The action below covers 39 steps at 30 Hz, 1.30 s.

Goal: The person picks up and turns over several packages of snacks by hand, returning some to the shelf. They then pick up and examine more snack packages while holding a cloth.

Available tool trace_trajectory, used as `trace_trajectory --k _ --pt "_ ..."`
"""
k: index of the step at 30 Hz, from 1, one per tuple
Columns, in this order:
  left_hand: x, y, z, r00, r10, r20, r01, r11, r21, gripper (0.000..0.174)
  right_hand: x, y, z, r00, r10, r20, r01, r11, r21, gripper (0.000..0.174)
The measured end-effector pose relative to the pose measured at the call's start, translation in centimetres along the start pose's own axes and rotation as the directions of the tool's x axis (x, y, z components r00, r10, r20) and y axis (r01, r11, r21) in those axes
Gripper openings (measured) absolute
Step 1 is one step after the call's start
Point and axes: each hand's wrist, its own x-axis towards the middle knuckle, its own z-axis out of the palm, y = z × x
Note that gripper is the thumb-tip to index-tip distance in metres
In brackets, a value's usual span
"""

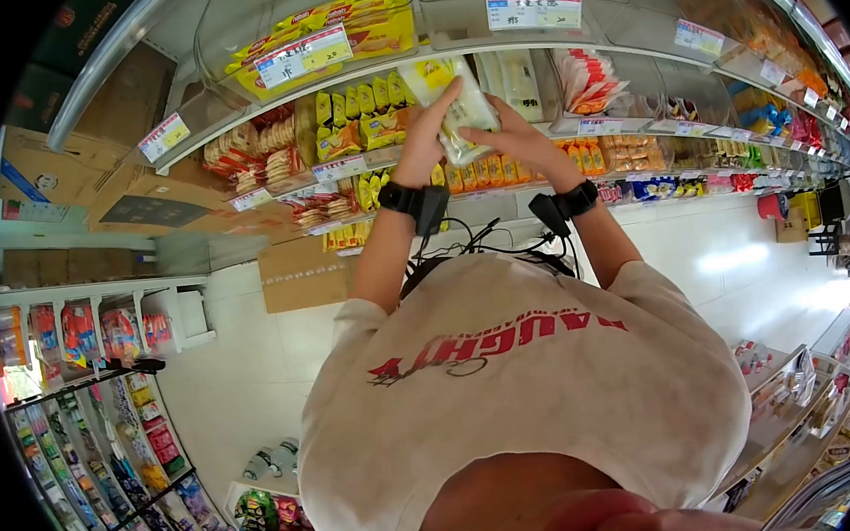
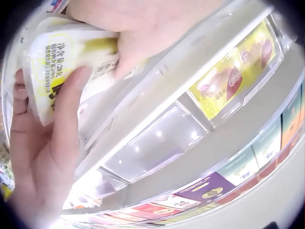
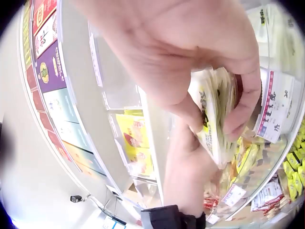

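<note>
Both hands hold a stack of flat white packets (image 1: 470, 112) with yellow and black print, in front of the middle shelf. My left hand (image 1: 425, 138) grips its left side in the head view. The right hand (image 1: 513, 141) grips the opposite side, thumb and fingers curled round the edges. Seen from the right wrist, several packets (image 3: 205, 102) are pressed together between that hand's thumb and fingers, with the left hand (image 3: 188, 164) below them. In the left wrist view, printed characters show on the front packet (image 2: 55, 59), and the right thumb lies across it.
Just behind the hands, clear packets (image 1: 516, 84) stand in a shelf bin. Small yellow-green snack packs (image 1: 363, 111) fill the bin to the left, and red-and-white packs (image 1: 588, 81) the one to the right. A price-tagged shelf edge (image 1: 535, 12) runs above. A cardboard box (image 1: 301, 273) sits lower left.
</note>
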Motion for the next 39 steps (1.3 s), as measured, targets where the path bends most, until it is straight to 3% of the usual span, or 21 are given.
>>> trace_trajectory --k 1,3,6,9,10,12,14,15,16,17,18,21,22,23,26,28,30,31,34,37,39 --pt "0.2 0.0 -0.8 0.966 0.203 0.159 -0.240 0.934 0.264 0.041 0.4 0.3 -0.1 0.999 -0.033 -0.020 0.033 0.999 -0.012 0.108" --pt "1.6 0.1 -1.4 0.983 -0.042 0.177 0.029 0.997 0.071 0.044 2.2 2.1 -1.0 0.991 -0.093 -0.098 0.077 0.985 -0.155 0.108" --pt "3.3 2.3 -0.5 0.929 -0.344 0.138 0.355 0.932 -0.067 0.045 2.6 2.3 -1.1 0.956 -0.247 -0.161 0.194 0.938 -0.287 0.108" --pt "4.8 2.0 -1.2 0.933 -0.269 0.240 0.253 0.963 0.095 0.040 4.2 4.1 -1.0 0.902 -0.372 -0.220 0.248 0.863 -0.440 0.104" --pt "5.2 1.8 -1.8 0.930 -0.242 0.278 0.211 0.968 0.136 0.039 4.6 3.9 -1.1 0.911 -0.343 -0.228 0.227 0.881 -0.416 0.103" --pt "6.2 1.1 -3.3 0.930 -0.056 0.363 -0.048 0.962 0.270 0.037 5.8 3.0 -1.4 0.928 -0.285 -0.242 0.184 0.912 -0.366 0.101" --pt "7.7 0.5 -4.1 0.932 -0.037 0.360 -0.076 0.953 0.294 0.037 6.9 2.0 -1.6 0.943 -0.255 -0.216 0.152 0.903 -0.402 0.097" --pt "8.6 0.2 -4.3 0.946 -0.109 0.305 0.029 0.966 0.255 0.037 7.5 1.7 -1.8 0.949 -0.239 -0.204 0.135 0.897 -0.421 0.094" --pt "9.0 0.1 -4.3 0.950 -0.183 0.252 0.131 0.969 0.210 0.038 8.7 2.2 -1.9 0.923 -0.307 -0.231 0.172 0.868 -0.465 0.092" --pt "9.0 -0.1 -4.4 0.966 -0.156 0.204 0.094 0.953 0.287 0.038 9.8 2.7 -1.8 0.892 -0.375 -0.253 0.206 0.835 -0.510 0.089" --pt "9.1 -0.3 -4.5 0.980 -0.122 0.158 0.057 0.929 0.365 0.039 10.4 3.0 -1.6 0.855 -0.443 -0.269 0.239 0.797 -0.555 0.087" --pt "10.0 -0.9 -4.7 0.998 0.000 0.067 -0.037 0.839 0.542 0.042 12.0 3.6 -1.4 0.791 -0.528 -0.309 0.020 0.527 -0.850 0.079" --pt "10.2 -0.8 -4.4 0.998 0.043 0.045 -0.061 0.806 0.589 0.043 12.4 3.8 -1.6 0.799 -0.521 -0.299 0.027 0.528 -0.849 0.076" --pt "10.3 -0.7 -4.3 1.000 -0.014 -0.022 0.025 0.730 0.683 0.048 12.9 3.8 -2.0 0.807 -0.518 -0.284 0.038 0.525 -0.850 0.074" --pt "13.3 -4.7 -6.4 0.949 0.273 0.160 -0.276 0.467 0.840 0.053 14.7 5.0 -3.0 0.797 -0.550 -0.251 0.127 0.559 -0.820 0.063" --pt "13.8 -5.2 -6.3 0.939 0.298 0.169 -0.290 0.427 0.856 0.056 16.0 6.5 -3.6 0.785 -0.557 -0.271 0.143 0.588 -0.796 0.060" --pt "14.0 -5.4 -6.1 0.904 0.380 0.194 -0.345 0.384 0.856 0.057 16.3 7.0 -4.0 0.837 -0.482 -0.259 0.045 0.532 -0.845 0.059" --pt "13.9 -5.2 -6.2 0.917 0.336 0.216 -0.337 0.358 0.871 0.062 16.2 7.1 -4.3 0.859 -0.441 -0.258 -0.004 0.499 -0.866 0.059" --pt "13.4 -4.5 -6.2 0.912 0.324 0.252 -0.341 0.256 0.904 0.066 14.9 7.9 -4.9 0.841 -0.507 -0.187 0.023 0.379 -0.925 0.058" --pt "13.1 -3.5 -6.5 0.895 0.265 0.358 -0.415 0.205 0.886 0.070 14.4 7.9 -4.7 0.803 -0.569 -0.178 0.108 0.432 -0.895 0.054" --pt "13.1 -3.5 -6.3 0.880 0.344 0.327 -0.404 0.183 0.896 0.068 14.1 7.5 -4.5 0.804 -0.562 -0.192 0.115 0.465 -0.878 0.052"
